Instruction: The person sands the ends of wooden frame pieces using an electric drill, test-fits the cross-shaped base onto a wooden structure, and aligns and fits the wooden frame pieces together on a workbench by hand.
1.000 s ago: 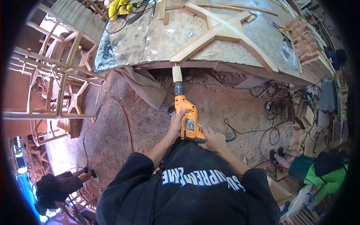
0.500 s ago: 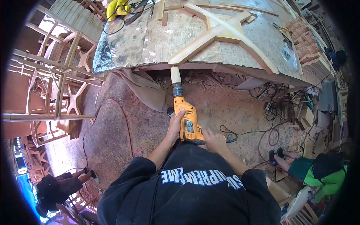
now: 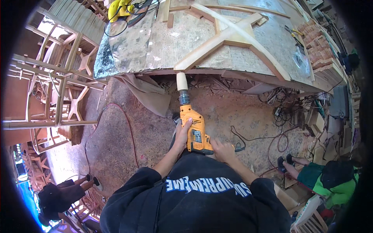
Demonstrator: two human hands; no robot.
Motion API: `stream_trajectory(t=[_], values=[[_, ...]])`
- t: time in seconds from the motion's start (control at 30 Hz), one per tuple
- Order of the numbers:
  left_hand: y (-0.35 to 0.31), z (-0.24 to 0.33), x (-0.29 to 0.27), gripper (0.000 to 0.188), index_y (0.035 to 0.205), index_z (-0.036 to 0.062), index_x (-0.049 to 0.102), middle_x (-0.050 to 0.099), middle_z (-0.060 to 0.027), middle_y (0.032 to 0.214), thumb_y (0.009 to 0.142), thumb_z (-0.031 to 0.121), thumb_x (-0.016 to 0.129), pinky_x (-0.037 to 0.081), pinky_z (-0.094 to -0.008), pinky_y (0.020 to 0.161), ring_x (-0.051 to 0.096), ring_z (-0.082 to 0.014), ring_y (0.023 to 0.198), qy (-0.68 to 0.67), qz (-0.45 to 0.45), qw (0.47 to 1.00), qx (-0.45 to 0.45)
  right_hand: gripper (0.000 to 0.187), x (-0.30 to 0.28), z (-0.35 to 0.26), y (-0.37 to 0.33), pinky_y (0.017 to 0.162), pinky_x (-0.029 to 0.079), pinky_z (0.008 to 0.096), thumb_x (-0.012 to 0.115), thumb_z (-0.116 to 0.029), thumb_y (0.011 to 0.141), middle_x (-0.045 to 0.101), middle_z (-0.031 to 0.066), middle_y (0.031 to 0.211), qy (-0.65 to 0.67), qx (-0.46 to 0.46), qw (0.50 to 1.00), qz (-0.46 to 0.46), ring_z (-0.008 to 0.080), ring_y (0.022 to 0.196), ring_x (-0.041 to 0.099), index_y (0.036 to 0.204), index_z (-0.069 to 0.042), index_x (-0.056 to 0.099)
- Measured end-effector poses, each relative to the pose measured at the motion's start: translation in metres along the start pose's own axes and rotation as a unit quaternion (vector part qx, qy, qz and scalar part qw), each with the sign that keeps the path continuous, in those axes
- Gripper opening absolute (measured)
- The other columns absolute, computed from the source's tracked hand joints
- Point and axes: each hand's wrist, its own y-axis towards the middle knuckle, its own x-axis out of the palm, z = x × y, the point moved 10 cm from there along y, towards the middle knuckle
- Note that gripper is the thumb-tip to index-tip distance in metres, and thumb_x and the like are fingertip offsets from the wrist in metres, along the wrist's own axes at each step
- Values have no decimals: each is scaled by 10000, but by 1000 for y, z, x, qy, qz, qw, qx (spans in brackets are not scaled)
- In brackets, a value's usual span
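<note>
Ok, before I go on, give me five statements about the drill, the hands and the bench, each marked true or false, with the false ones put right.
1. The left hand and right hand are both on the orange drill. True.
2. The X-shaped wooden frame lies on the floor. False: the X-shaped wooden frame lies on the workbench.
3. The pale cylinder at the drill's front points toward the workbench. True.
4. The yellow power tool sits at the bench's right side. False: the yellow power tool is at the far left.
5. The right hand is empty. False: it grips the drill's rear.
</note>
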Motion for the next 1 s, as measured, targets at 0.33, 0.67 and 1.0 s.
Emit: stream_trajectory(t=[0.33, 0.67, 1.0], values=[[-1, 4, 3, 407, 1155, 4, 529, 638, -93, 993, 928, 331, 615, 546, -332, 746, 651, -179, 863, 1, -8, 1000, 6, 615, -5, -5, 2, 555, 544, 399, 712, -441, 757, 646, 145, 951, 0, -8, 1000, 6, 316, 670, 682, 1145, -6, 518], [3, -1, 2, 404, 1176, 14, 530, 639, -87, 1000, 939, 334, 598, 546, -333, 752, 651, -177, 867, -3, -21, 1000, -2, 773, -7, -5, 0, 598, 548, 411, 811, -440, 636, 635, 137, 969, -7, 24, 1000, -12, 328, 719, 678, 1199, -12, 501], [0, 5, 2, 425, 1151, 30, 543, 647, -74, 947, 920, 379, 619, 548, -320, 710, 654, -173, 818, 7, -7, 1000, -3, 633, -8, -12, 1, 606, 545, 442, 802, -405, 650, 654, 154, 887, 10, 22, 1000, 13, 364, 683, 668, 1096, -39, 540]])
